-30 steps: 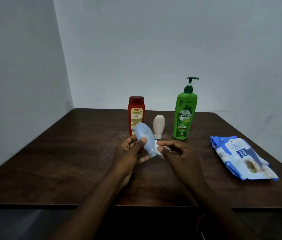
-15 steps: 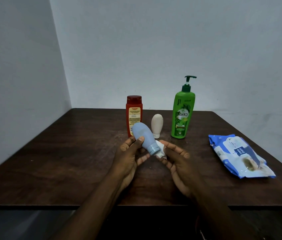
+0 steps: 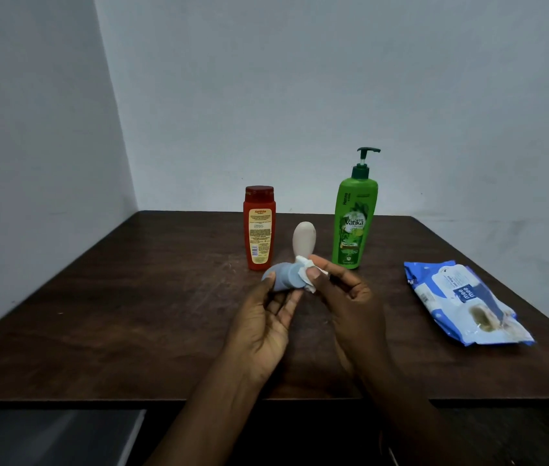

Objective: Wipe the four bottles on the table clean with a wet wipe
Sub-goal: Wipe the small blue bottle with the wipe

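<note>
You tipped the small blue-grey plastic squeeze bottle (image 3: 281,279) down from its upward slant, so it lay nearly level above the dark wooden tabletop (image 3: 131,314). Your left hand (image 3: 263,327) had its fingers curled round the body, and your right hand (image 3: 350,297) pinched the crumpled white wet wipe (image 3: 306,274) against the cap end. The red flip-top bottle (image 3: 259,230), beige oval bottle (image 3: 304,238) and green pump bottle (image 3: 353,223) stood behind, probably still waiting.

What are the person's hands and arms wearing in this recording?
Nothing visible: the left hand and right hand are bare, with no gloves, rings or watch showing. Both forearms are uncovered down to the frame edge, no sleeves in view.
</note>
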### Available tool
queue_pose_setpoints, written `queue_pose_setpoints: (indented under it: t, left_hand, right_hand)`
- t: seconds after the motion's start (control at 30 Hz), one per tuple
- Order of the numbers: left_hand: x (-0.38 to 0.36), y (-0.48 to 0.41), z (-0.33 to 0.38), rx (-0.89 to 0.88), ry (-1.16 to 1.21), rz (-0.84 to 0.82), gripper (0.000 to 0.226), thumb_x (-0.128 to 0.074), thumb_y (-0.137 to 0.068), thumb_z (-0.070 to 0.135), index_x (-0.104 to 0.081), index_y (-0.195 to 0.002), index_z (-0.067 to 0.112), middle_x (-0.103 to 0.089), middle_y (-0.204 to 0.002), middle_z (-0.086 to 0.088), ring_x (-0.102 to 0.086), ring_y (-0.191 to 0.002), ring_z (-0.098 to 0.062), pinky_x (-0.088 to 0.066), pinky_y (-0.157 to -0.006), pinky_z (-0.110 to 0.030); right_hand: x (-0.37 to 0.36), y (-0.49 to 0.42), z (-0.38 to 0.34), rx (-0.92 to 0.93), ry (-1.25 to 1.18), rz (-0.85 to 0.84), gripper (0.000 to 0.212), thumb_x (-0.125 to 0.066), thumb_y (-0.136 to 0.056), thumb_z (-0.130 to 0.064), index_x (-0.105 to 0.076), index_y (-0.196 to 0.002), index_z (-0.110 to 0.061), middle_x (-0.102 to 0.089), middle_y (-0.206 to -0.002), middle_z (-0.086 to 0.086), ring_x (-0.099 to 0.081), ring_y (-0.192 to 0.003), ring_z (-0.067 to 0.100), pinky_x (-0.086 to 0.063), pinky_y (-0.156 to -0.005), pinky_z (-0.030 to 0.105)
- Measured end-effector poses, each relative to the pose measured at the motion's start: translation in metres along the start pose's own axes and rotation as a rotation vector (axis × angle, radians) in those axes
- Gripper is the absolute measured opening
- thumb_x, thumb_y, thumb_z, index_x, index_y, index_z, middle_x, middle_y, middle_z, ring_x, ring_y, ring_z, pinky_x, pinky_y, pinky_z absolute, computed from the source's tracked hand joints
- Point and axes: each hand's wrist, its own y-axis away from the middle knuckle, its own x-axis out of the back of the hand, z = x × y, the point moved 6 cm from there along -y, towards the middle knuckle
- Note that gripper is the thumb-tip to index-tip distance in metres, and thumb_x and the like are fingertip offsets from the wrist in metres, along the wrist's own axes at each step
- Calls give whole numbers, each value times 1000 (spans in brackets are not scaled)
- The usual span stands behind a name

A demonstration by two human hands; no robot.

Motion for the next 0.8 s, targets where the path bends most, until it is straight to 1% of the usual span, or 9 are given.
queue_pose_setpoints:
  t: [0.1,0.17,0.23,0.33,0.43,0.5,0.53,0.67,0.8]
  left_hand:
    - [-1,3,0,21,15,13,16,-60,-95,6,-62,-107,-4,-77,-81,-21,-77,-67,-25,-62,-53,-29]
    - [-2,6,0,24,18,20,18,-61,-95,6,-62,-109,-4,-77,-81,-21,-77,-70,-26,-62,-53,-30]
    - [-2,7,-2,26,25,32,19,-60,-95,5,-61,-112,-4,-76,-80,-21,-74,-82,-28,-62,-53,-30]
    - [-1,8,-6,40,53,50,21,-60,-95,5,-61,-114,-5,-76,-81,-20,-69,-90,-26,-63,-55,-30]
    - [1,9,-8,43,60,70,21,-58,-96,4,-63,-115,-4,-74,-84,-17,-70,-83,-22,-61,-52,-26]
    - [1,10,-8,60,79,70,24,-56,-97,4,-63,-118,-4,-73,-81,-16,-72,-68,-18,-57,-46,-22]
    - [1,10,-8,71,102,64,29,-56,-96,3,-61,-123,-6,-72,-85,-18,-72,-66,-18,-55,-44,-21]
    - [2,13,-9,98,134,44,42,-57,-95,1,-53,-135,-10,-66,-103,-25,-67,-80,-22,-53,-42,-20]
    - [1,11,-8,101,140,30,34,-56,-96,2,-57,-128,-9,-66,-103,-23,-68,-79,-21,-54,-43,-21]
  right_hand:
    - [-3,-1,-13,92,147,-24,20,-74,-85,-12,-77,-103,-20,-77,-102,-7,-72,-100,7,-55,-78,14]
    - [-6,1,-25,232,307,-25,22,-74,-85,-8,-77,-105,-18,-76,-104,-8,-71,-101,7,-57,-83,19]
    - [-12,7,-38,428,494,-29,24,-73,-85,-2,-76,-105,-16,-75,-107,-7,-69,-103,6,-56,-88,25]
    - [-22,21,-50,720,748,-51,25,-72,-84,3,-75,-106,-9,-72,-110,0,-66,-105,7,-53,-93,25]
    - [-26,32,-49,903,879,-93,26,-71,-82,7,-75,-105,-4,-71,-107,8,-64,-105,15,-49,-97,23]
    - [-29,37,-45,958,887,-164,19,-65,-88,-1,-76,-104,-2,-71,-107,9,-62,-107,16,-47,-99,24]
    - [-29,39,-42,974,876,-203,19,-60,-93,-6,-76,-103,-1,-71,-108,9,-61,-109,16,-48,-99,27]
    - [-27,43,-39,1003,827,-276,33,-50,-102,-20,-75,-103,1,-71,-111,8,-57,-115,11,-46,-101,27]
    - [-25,40,-41,987,807,-285,23,-56,-97,-12,-75,-104,-1,-70,-112,4,-57,-116,8,-45,-101,26]
